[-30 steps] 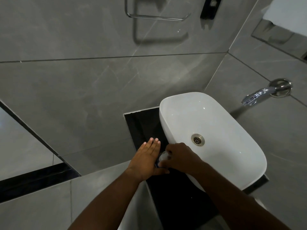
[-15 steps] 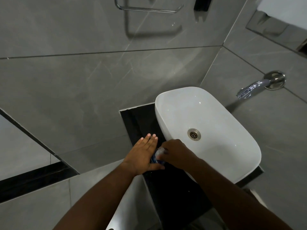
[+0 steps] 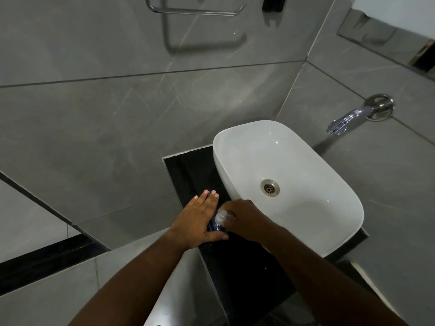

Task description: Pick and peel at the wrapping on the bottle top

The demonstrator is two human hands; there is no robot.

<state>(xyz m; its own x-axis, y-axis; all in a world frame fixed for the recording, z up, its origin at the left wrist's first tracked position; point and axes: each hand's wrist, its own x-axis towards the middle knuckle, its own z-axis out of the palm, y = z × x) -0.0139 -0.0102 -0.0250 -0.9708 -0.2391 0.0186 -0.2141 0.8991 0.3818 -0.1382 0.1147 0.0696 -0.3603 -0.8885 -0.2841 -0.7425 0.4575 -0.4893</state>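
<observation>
A small dark blue bottle with a clear pump top stands on the black counter, just left of the white basin. My left hand lies flat beside the bottle with straight fingers, thumb tucked under the bottle's near side. My right hand sits on the bottle's right side, its fingers curled over the pump top. The bottle's lower body is mostly hidden between the two hands.
A chrome spout juts from the grey tiled wall right of the basin. The basin's metal drain is bare. A chrome towel ring hangs on the wall above. A mirror edge shows at upper right.
Both hands stay at the bottle. The clear pump top now shows more between them, with my right hand's fingers shifted slightly over it. The view has drifted a little.
</observation>
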